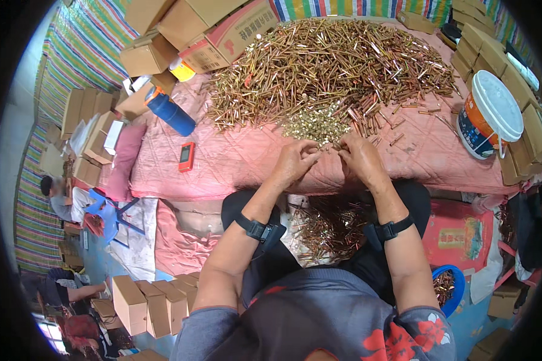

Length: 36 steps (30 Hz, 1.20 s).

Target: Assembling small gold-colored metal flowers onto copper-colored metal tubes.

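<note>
A big heap of slim brass-coloured metal rods (331, 66) covers the far part of a pink cloth-covered table (241, 165). At its near side lies a smaller mound of tiny pale-gold metal pieces (319, 125). Just in front of that mound are both hands, a short gap apart. My left hand (296, 160) has thumb and fingers drawn together in a pinch. Curled inward, my right hand (361, 157) has its fingertips down beside the small pieces. Anything between the fingers of either hand is too small or hidden to make out.
Left on the table are a blue bottle (170, 112) and a red handheld device (186, 157). A white-lidded bucket (489, 114) stands right, near cardboard boxes (527, 135). More rods lie below the table edge (331, 228) and in a blue basket (454, 289). Another person (60, 198) sits far left.
</note>
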Available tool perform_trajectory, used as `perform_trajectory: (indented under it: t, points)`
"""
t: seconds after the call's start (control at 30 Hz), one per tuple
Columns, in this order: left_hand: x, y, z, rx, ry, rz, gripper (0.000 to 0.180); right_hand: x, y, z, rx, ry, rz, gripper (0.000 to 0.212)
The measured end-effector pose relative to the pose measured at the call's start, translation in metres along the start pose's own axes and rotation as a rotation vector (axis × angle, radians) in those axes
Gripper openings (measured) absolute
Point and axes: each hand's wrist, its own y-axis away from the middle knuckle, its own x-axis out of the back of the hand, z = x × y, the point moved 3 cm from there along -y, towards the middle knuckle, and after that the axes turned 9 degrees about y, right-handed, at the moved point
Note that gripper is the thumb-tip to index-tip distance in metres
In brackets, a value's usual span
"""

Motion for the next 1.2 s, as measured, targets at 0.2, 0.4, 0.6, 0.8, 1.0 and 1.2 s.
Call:
perform_trajectory:
  t: [0.2, 0.4, 0.6, 0.8, 1.0, 1.2]
  points:
    - [0.059, -0.023, -0.010, 0.045, -0.145, 0.115, 0.022, 0.007, -0.001, 0.003, -0.055, 0.229, 0.073, 0.003]
    - [0.085, -0.059, -0.020, -0.101, -0.653, 0.223, 0.025, 0.000, -0.003, 0.005, -0.037, 0.225, 0.046, 0.005]
    - [0.057, -0.091, -0.017, -0.087, -0.640, 0.200, 0.029, 0.003, -0.006, -0.002, -0.057, 0.183, 0.056, 0.004]
    - [0.052, -0.109, -0.034, 0.039, -0.580, 0.215, 0.041, 0.002, -0.012, -0.001, -0.046, 0.230, 0.027, 0.005]
    - [0.062, -0.109, -0.036, 0.128, -0.559, -0.038, 0.038, 0.005, -0.010, -0.005, -0.060, 0.247, -0.040, 0.007]
    - [0.071, -0.117, -0.037, 0.218, -0.553, -0.253, 0.038, 0.001, -0.009, -0.006, -0.017, 0.285, -0.011, 0.005]
